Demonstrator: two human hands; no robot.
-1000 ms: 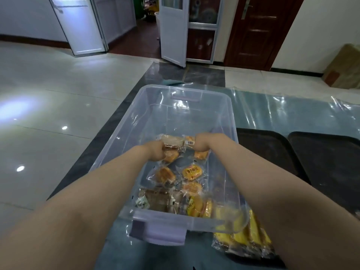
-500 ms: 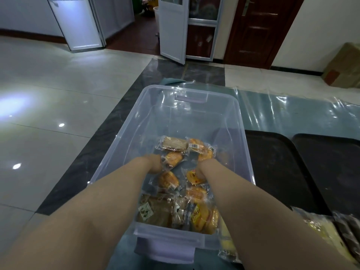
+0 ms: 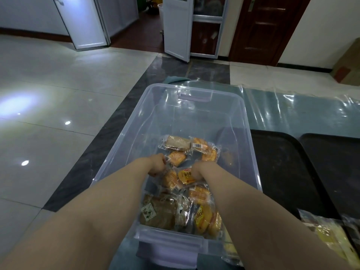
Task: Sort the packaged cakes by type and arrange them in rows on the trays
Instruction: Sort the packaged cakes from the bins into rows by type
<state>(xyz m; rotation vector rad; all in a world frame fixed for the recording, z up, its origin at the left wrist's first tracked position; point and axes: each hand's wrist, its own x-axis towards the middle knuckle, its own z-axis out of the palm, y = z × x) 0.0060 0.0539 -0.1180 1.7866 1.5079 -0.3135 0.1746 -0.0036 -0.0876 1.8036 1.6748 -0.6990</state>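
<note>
Clear plastic bin [image 3: 194, 106] sits on the floor, long axis running away from the person, handle ends near and far. Packaged cakes lie loose in its near half. Far row: a pale brown cake [image 3: 178, 143] with its long axis across the bin, beside it a barcoded orange cake [image 3: 200, 144], barcode sticker facing up. Near end: a large dark brown cake [image 3: 158, 210] with a small white-and-green label, and a yellow-wrapped cake [image 3: 202, 219] lying lengthwise, printed characters not legible.

Both forearms reach forward and down into the bin, converging. Left hand [image 3: 156, 165], knuckles up, fingers curled, pinches the wrapper edge of a small orange cake [image 3: 176, 157] that lies angled across the bin. Right hand [image 3: 197, 171], fingers curled under and mostly hidden, rests against a red-logo yellow cake [image 3: 186, 175]; whether it actually grips it cannot be told. The logo text is too small to read.

Two dark trays [image 3: 282, 162] lie right of the bin on clear plastic sheeting [image 3: 292, 112]. More wrapped cakes [image 3: 329, 236] lie at the near right edge.
</note>
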